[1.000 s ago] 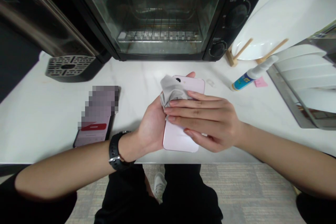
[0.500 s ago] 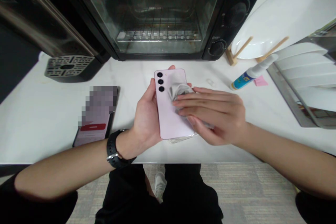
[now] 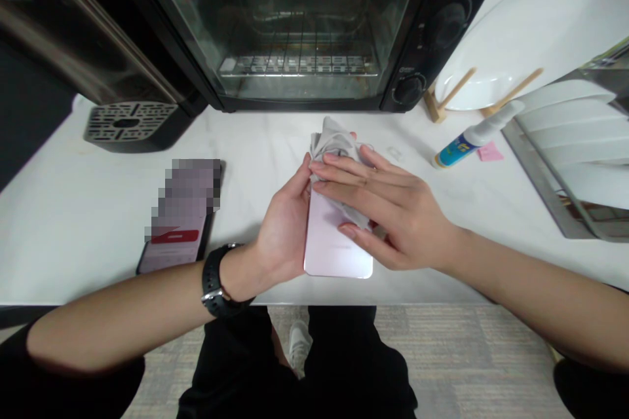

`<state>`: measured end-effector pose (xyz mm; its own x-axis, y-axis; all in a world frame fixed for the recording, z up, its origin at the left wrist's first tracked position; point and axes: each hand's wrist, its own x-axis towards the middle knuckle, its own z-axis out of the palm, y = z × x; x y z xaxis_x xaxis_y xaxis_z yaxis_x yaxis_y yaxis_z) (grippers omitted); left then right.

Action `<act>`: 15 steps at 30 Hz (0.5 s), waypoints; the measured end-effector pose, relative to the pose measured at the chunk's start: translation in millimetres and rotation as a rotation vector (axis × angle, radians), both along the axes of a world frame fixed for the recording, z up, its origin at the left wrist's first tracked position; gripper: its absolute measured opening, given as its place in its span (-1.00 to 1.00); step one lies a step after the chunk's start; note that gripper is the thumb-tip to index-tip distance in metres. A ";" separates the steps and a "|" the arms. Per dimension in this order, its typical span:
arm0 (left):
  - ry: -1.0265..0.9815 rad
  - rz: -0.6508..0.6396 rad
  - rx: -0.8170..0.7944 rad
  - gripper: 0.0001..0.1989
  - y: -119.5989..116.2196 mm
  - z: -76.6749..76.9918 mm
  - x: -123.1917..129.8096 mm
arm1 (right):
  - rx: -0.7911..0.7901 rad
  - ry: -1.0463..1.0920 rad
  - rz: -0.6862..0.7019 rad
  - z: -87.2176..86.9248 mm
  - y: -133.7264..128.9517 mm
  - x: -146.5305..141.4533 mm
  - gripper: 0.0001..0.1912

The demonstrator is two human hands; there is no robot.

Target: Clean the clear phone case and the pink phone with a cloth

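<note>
A pale pink phone (image 3: 339,249) lies back side up in my left hand (image 3: 285,229), whose thumb runs along its left edge and whose fingers are mostly hidden beneath it. A crumpled grey cloth (image 3: 334,134) covers the phone's upper part, including the camera lenses. My right hand (image 3: 393,206) presses the cloth against the phone's back, fingers extended over it and thumb near the right edge.
A second phone (image 3: 184,209) lies on the white counter (image 3: 63,229) at left. Behind stands a black toaster oven (image 3: 299,105), beside a machine with a drip tray (image 3: 130,124). At right are a spray bottle (image 3: 457,149), pink paper (image 3: 490,152) and racked white dishes (image 3: 565,118).
The cloth and my right fingers have moved up and left over the phone's camera end, hiding the lenses. The phone has shifted slightly right and down.
</note>
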<state>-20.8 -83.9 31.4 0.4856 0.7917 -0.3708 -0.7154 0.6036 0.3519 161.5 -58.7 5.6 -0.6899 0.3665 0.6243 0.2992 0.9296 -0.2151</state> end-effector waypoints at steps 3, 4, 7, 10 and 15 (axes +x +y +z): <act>0.050 0.037 0.013 -0.45 0.4 -1.5 0.3 | 0.011 0.002 0.069 1.2 -2.1 -0.5 -0.59; 0.065 0.041 0.028 -0.46 0.6 -1.8 0.2 | 0.015 0.007 0.103 1.3 -3.2 -1.0 -0.61; 0.100 0.013 0.078 -0.45 0.7 -3.7 -1.2 | 0.019 0.028 0.221 1.2 -6.9 -2.2 -0.65; 0.109 0.031 0.131 -0.41 0.7 -5.1 -2.8 | 0.023 0.035 0.335 1.5 -10.0 -1.8 -0.65; 0.143 0.131 0.153 -0.41 2.9 -1.7 -3.1 | 0.063 0.078 0.303 5.5 -10.5 3.2 -0.63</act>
